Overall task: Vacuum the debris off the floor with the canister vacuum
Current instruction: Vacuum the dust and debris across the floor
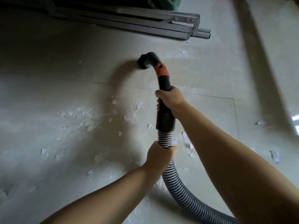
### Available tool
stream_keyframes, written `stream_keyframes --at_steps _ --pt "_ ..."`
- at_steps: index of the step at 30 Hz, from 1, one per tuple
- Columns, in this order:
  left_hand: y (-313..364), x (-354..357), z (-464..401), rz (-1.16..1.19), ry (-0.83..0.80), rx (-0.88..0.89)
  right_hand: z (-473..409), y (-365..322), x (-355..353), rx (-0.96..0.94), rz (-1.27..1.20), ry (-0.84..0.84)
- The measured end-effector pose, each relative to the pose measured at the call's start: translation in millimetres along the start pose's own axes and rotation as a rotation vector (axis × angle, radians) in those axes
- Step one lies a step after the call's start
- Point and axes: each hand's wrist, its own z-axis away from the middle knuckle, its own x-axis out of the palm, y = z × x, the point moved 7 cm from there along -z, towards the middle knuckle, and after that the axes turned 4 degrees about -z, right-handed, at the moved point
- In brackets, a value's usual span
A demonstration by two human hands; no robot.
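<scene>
Two bare hands, both clamped on the vacuum wand, one above the other. Right hand grips the smooth black plastic handle tube, fingers wrapped round it. Left hand grips the ribbed grey corrugated hose just below the handle's cuff. Hose curves down from the handle and out at the bottom edge; canister itself out of view.

Above the handle: one orange collar, then a black angled nozzle, round-ended, against the floor; contact blurred, cannot tell exactly.

Floor pale, matte, dusty, with thin seam lines. Debris: many small flat white flakes and powdery patches, too many to count, mostly left of and below the handle, a few to its right.

Above the nozzle: folded grey metal frame, several round tubes lying flat, riveted bracket at its right end.
</scene>
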Motion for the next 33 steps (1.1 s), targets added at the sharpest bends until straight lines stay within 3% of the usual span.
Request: stream_keyframes --at_steps 6,8,11,14,17,24,27,33 --pt "67.7 38.5 -27.5 -0.098 -0.151 0.107 -25.9 -13.6 -133.6 -0.016 -0.280 0.453" --pt "82.1 42.4 -41.0 -0.085 -0.146 0.108 -37.4 -18.7 -148.4 -0.013 -0.313 0.500" --pt "76.7 33.0 -51.3 0.047 -0.103 0.069 -53.7 -30.5 -112.4 -0.037 -0.279 0.411" --pt "46.9 11.3 -41.9 0.006 0.022 0.031 -49.7 -29.0 -39.0 -0.019 -0.094 0.149" --pt "34.4 9.7 -30.7 0.052 -0.014 0.018 -41.9 -22.6 -2.6 -0.010 0.051 -0.033" --pt "116.9 46.6 -67.3 -0.028 -0.145 0.141 -83.8 -55.8 -133.3 -0.013 -0.247 0.333" --pt "141.7 46.5 -87.7 -0.041 -0.122 0.172 -101.0 -69.3 -141.9 -0.004 -0.249 0.329" --pt "132.2 3.3 -103.2 -0.044 -0.045 0.134 -118.4 -72.1 -83.5 0.022 -0.233 0.212"
